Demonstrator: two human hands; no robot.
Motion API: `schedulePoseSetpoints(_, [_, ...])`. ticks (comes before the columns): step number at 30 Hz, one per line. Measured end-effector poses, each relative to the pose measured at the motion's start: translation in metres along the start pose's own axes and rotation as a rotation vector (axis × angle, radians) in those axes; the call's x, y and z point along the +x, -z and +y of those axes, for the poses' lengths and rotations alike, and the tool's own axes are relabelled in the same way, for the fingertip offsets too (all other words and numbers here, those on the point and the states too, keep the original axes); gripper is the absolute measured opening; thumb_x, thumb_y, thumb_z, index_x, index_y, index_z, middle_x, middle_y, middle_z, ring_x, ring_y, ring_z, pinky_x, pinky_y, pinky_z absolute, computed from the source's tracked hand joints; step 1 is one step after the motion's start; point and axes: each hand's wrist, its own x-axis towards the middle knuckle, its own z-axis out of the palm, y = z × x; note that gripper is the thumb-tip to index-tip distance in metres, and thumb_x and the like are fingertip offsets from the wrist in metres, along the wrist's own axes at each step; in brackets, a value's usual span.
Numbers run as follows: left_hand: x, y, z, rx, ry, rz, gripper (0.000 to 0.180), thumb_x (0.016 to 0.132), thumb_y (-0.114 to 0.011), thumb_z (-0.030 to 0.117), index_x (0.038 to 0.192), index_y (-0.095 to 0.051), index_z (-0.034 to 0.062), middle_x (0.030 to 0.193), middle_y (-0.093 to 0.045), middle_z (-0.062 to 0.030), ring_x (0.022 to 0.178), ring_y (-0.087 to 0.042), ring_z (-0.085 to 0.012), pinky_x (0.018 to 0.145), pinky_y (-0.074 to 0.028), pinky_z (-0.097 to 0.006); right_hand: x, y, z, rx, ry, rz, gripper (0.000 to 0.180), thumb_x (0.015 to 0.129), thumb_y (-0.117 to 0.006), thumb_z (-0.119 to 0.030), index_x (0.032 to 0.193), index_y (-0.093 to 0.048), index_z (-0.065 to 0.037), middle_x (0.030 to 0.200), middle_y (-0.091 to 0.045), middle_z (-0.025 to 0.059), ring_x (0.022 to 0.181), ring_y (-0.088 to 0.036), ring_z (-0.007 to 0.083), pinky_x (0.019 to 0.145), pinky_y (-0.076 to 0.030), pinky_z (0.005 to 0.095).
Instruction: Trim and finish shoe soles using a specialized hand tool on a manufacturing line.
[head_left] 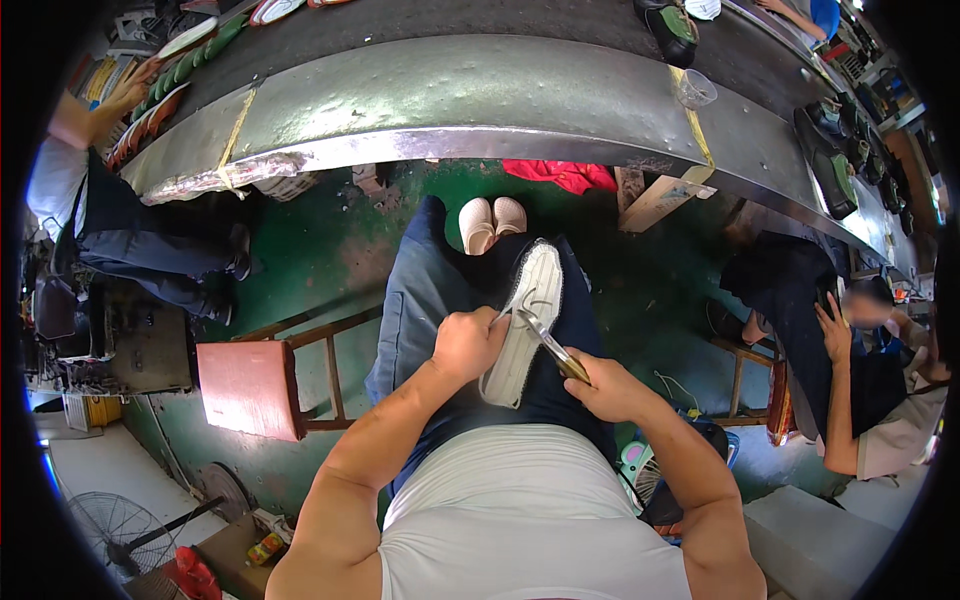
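Note:
Across my lap lies a shoe point(517, 352) with its white sole turned up and its toe pointing away from me. My left hand point(468, 343) is closed at the shoe's left edge, gripping it near the middle. A thin pale strand shows by those fingertips and loops over the sole; whether the fingers also pinch it I cannot tell. In my right hand point(611, 389) is a pair of pincers point(553, 350), gripped by the handles. Their metal jaws reach the sole's middle, close to the strand. The shoe's upper is mostly hidden underneath.
Ahead runs a long metal-edged bench point(420, 95) carrying shoes point(672, 35) and a clear plastic cup point(697, 89). A padded stool point(248, 388) stands left, a fan point(120, 535) lower left. Co-workers are at both sides. Red cloth point(562, 175) hangs below the bench.

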Motion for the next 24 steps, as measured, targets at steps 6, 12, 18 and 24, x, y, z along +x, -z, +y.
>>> schedulePoseSetpoints(6, [-0.004,-0.006,0.018,0.174,-0.119,0.021,0.024,0.09,-0.07,0.026,0.081,-0.069,0.0034,0.063,-0.064,-0.0186,0.055,-0.064,-0.038,0.051,-0.051,-0.045,0.016,0.04,-0.042,-0.13,-0.153,-0.235,0.033,0.096,-0.06,-0.026,0.111,-0.057,0.004,0.1,-0.066,0.0249,0.098,-0.064,0.0432,0.084,-0.05,0.048])
schedulePoseSetpoints(12, [-0.01,-0.073,-0.065,-1.249,0.641,-0.117,0.046,0.108,-0.044,0.036,0.143,-0.052,0.0079,0.137,-0.058,-0.0101,0.126,-0.054,-0.0221,0.108,-0.043,-0.036,0.035,0.02,-0.031,-0.403,-0.009,-0.062,0.028,0.096,-0.061,-0.025,0.096,-0.058,0.003,0.087,-0.067,0.0257,0.084,-0.064,0.046,0.073,-0.05,0.05])
schedulePoseSetpoints(18, [0.003,-0.033,-0.031,-1.31,0.65,-0.278,0.065,0.105,-0.052,0.041,0.157,-0.03,0.01,0.142,-0.054,-0.0099,0.129,-0.051,-0.0206,0.11,-0.042,-0.038,0.036,-0.052,0.007,0.052,-0.008,0.253,0.033,0.092,-0.066,-0.027,0.111,-0.063,0.0,0.091,-0.069,0.024,0.089,-0.067,0.0426,0.078,-0.052,0.0488])
schedulePoseSetpoints(24, [0.015,-0.049,-0.031,-1.165,0.629,-0.297,0.086,0.096,-0.069,0.042,0.16,-0.022,0.0079,0.148,-0.049,-0.0152,0.132,-0.05,-0.0231,0.111,-0.04,-0.035,0.039,-0.054,0.036,0.383,-0.127,0.172,0.029,0.096,-0.064,-0.02,0.117,-0.064,-0.001,0.087,-0.066,0.0074,0.076,-0.062,0.02,0.066,-0.05,0.0331])
